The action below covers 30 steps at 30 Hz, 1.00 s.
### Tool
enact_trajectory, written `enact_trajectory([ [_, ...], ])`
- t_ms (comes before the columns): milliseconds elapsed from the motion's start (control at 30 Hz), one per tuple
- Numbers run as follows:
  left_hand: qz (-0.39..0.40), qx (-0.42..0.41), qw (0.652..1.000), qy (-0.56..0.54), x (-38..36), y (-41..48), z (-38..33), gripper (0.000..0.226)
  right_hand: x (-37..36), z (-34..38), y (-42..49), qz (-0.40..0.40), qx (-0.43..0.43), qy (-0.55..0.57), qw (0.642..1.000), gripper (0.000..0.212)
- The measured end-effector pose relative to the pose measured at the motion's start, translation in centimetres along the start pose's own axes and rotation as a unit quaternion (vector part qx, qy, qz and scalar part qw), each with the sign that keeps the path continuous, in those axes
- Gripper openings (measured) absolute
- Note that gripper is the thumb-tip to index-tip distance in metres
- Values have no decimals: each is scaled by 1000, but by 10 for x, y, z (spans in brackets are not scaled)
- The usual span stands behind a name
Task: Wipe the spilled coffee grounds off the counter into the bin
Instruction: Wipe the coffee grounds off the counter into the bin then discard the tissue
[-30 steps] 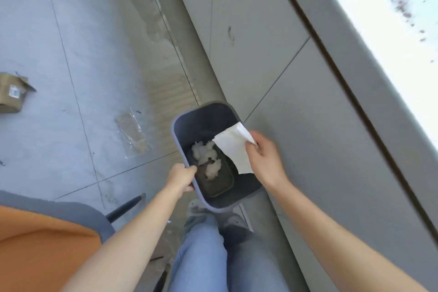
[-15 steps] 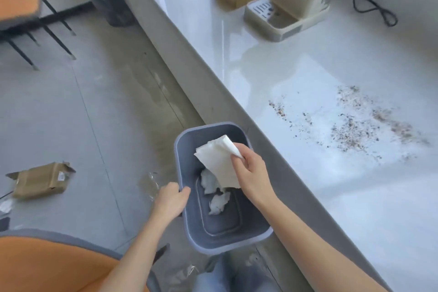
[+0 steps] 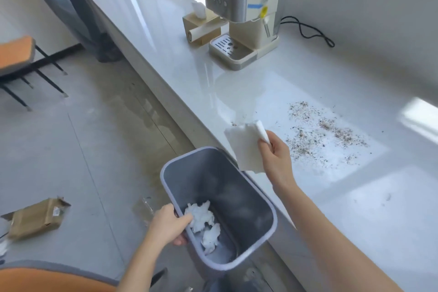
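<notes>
Brown coffee grounds [image 3: 324, 133] lie scattered on the glossy white counter [image 3: 355, 197], to the right of its front edge. My right hand [image 3: 275, 156] grips a white paper towel [image 3: 245, 147] above the counter's edge, just left of the grounds. My left hand [image 3: 169, 224] clasps the near-left rim of a grey bin [image 3: 237, 201], which is raised beside the counter's edge. Crumpled white tissues [image 3: 203, 223] lie at the bottom of the bin.
A cream espresso machine [image 3: 241, 12] stands at the back of the counter, with a tissue box [image 3: 201, 26] to its left and a black cord [image 3: 308, 31] to its right. A person [image 3: 71, 7] stands far left. A cardboard box [image 3: 35, 218] lies on the floor. An orange chair [image 3: 16, 54] stands further back.
My view has swung up from the floor to the counter. My right hand has lifted the paper towel out of the bin towards the counter edge. The bin has risen with my left hand.
</notes>
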<state>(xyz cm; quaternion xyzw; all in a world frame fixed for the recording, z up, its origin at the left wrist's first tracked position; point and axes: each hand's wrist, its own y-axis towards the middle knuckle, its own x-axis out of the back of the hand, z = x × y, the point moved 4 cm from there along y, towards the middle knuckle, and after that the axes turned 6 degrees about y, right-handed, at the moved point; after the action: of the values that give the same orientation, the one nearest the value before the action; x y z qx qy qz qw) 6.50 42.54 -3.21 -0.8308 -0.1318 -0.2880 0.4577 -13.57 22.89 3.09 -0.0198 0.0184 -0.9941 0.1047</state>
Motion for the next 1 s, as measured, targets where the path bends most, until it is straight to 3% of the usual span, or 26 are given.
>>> enact_trajectory([
  [100,-56,21,993,-102,-9,-8,-1,13,26,7,14,-33,3,1,999,20],
  [233,-153,21,959,-239,-21,-16,-2,27,59,5,24,-67,-9,-1,998,18],
  [400,-210,-18,935,-284,-20,-25,-13,32,114,-4,35,-153,4,-24,988,20],
  [533,-244,-42,923,-295,-12,-32,-17,36,174,-5,41,-290,45,-55,954,34],
  [700,-232,-68,917,-317,-3,-32,-36,42,246,1,58,-356,93,-184,912,46],
  [800,-251,-63,906,-335,-4,-33,-41,39,279,-19,78,-325,13,-281,903,46],
  [900,-272,-28,903,-331,-7,-32,-33,31,281,-61,81,-220,-107,-328,912,36],
  [1000,-281,-1,908,-310,-4,-31,-17,18,260,-90,69,-165,-102,-360,913,38],
])
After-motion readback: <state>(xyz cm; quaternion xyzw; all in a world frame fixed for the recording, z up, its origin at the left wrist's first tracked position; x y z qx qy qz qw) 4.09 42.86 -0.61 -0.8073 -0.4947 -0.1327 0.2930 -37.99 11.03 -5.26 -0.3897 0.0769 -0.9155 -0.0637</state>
